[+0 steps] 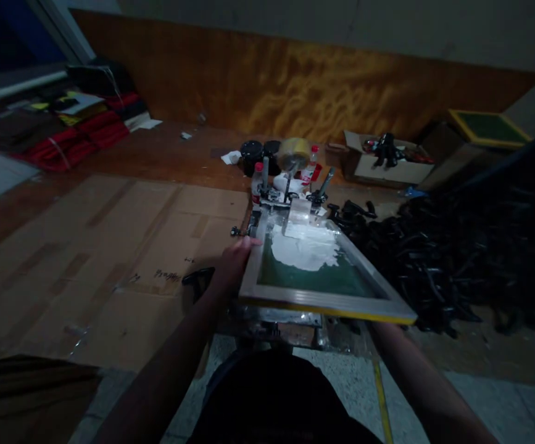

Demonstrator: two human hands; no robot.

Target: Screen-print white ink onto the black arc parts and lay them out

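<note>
A screen printing frame, with metal sides and green mesh, sits tilted over a small press in front of me. White ink covers much of the upper mesh. A pale squeegee rests at the far end of the ink. My left hand is closed at the frame's left side, one finger lying on its edge. My right forearm reaches beneath the frame's near right corner, which hides that hand. Between the frame and the table, the press base shows in part.
A heap of black curved parts lies to the right, and one black part beside my left arm. Flattened cardboard covers the left. Behind are red-capped bottles, black jars, a tape roll and an open carton.
</note>
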